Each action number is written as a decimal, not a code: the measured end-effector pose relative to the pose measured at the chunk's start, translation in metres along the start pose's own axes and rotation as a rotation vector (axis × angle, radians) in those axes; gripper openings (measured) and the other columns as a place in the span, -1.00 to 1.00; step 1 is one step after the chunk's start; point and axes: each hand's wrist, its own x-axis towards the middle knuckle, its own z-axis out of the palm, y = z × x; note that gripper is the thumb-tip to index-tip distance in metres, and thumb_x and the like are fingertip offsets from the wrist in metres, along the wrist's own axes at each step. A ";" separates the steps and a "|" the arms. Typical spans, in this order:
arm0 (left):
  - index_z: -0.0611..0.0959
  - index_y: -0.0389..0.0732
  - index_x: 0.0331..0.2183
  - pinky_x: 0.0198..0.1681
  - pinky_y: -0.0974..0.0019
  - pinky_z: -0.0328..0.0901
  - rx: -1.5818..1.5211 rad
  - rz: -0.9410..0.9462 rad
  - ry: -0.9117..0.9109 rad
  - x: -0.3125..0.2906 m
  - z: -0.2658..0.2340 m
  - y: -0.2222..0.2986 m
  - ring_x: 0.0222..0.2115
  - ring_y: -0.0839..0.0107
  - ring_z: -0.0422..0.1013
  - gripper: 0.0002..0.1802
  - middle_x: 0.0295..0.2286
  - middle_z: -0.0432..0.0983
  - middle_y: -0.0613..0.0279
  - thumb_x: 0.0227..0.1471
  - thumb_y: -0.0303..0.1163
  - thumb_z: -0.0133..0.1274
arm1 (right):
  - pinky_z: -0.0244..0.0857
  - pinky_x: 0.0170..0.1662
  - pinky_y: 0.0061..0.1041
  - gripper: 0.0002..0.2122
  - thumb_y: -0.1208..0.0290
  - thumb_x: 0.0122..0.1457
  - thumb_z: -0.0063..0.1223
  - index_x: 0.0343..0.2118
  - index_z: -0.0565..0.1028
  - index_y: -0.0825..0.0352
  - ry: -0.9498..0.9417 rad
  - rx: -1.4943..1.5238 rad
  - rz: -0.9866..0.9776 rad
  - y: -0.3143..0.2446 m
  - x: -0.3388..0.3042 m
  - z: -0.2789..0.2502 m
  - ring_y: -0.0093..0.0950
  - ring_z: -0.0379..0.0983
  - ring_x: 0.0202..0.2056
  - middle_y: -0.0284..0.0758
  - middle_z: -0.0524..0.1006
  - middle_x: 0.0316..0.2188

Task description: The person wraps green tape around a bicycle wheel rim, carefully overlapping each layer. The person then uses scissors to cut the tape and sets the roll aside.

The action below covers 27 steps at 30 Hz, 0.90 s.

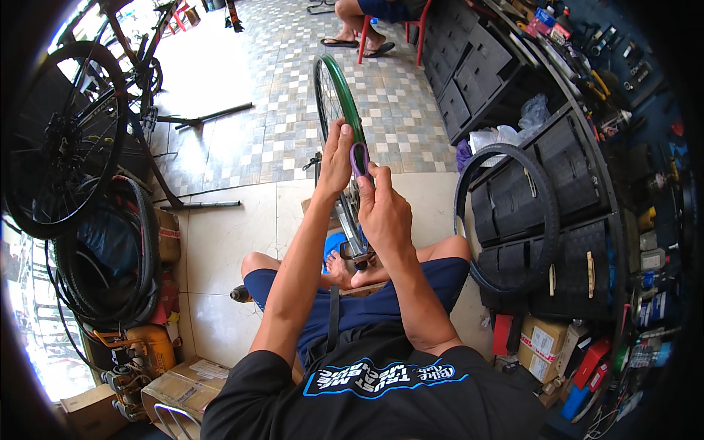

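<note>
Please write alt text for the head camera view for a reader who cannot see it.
A seated person's left hand and right hand press a purple rim strip onto an upright green bicycle rim. A loose tyre leans against dark drawers on the right.

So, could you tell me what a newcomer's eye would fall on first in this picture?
At centre, the green-rimmed wheel stands upright in front of the seated person, whose left hand rests on its rim while the right hand presses a purple rim strip against it. To the right, a loose black tyre leans on dark drawers; at far left stands a black bicycle.
</note>
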 end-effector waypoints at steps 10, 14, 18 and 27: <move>0.52 -0.20 0.00 -0.06 0.36 0.30 0.008 0.014 -0.041 -0.014 -0.002 -0.011 -0.21 0.57 0.36 -0.48 -0.16 0.50 0.31 0.45 -0.01 -0.36 | 0.39 -0.50 -0.05 -0.83 0.30 0.42 -0.16 -0.10 0.32 0.29 -0.120 -0.041 0.079 0.001 -0.003 -0.011 0.00 0.56 -0.52 -0.04 0.58 -0.56; 0.51 -0.20 -0.02 -0.08 0.37 0.31 0.022 0.033 -0.047 -0.018 -0.005 -0.022 -0.22 0.57 0.36 -0.50 -0.18 0.51 0.30 0.45 -0.02 -0.35 | 0.38 -0.54 -0.04 -0.85 0.34 0.41 -0.18 -0.11 0.27 0.31 -0.132 -0.144 0.071 -0.006 -0.014 -0.014 0.02 0.54 -0.56 -0.02 0.55 -0.64; 0.50 -0.21 0.00 -0.07 0.39 0.29 0.024 0.042 -0.044 -0.025 -0.004 -0.023 -0.21 0.57 0.35 -0.54 -0.17 0.51 0.29 0.45 -0.05 -0.31 | 0.45 -0.54 -0.08 -0.81 0.31 0.42 -0.22 -0.16 0.26 0.35 -0.266 -0.319 0.136 -0.016 -0.009 -0.020 -0.04 0.58 -0.55 -0.05 0.59 -0.56; 0.46 -0.28 0.05 0.00 0.41 0.23 -0.005 0.048 -0.067 -0.050 -0.001 -0.016 -0.14 0.55 0.29 -0.62 -0.18 0.44 0.30 0.44 -0.20 -0.22 | 0.49 -0.42 0.00 -0.79 0.35 0.37 -0.20 -0.14 0.19 0.41 -0.450 -0.394 0.207 -0.015 0.005 -0.022 0.04 0.60 -0.45 0.04 0.61 -0.49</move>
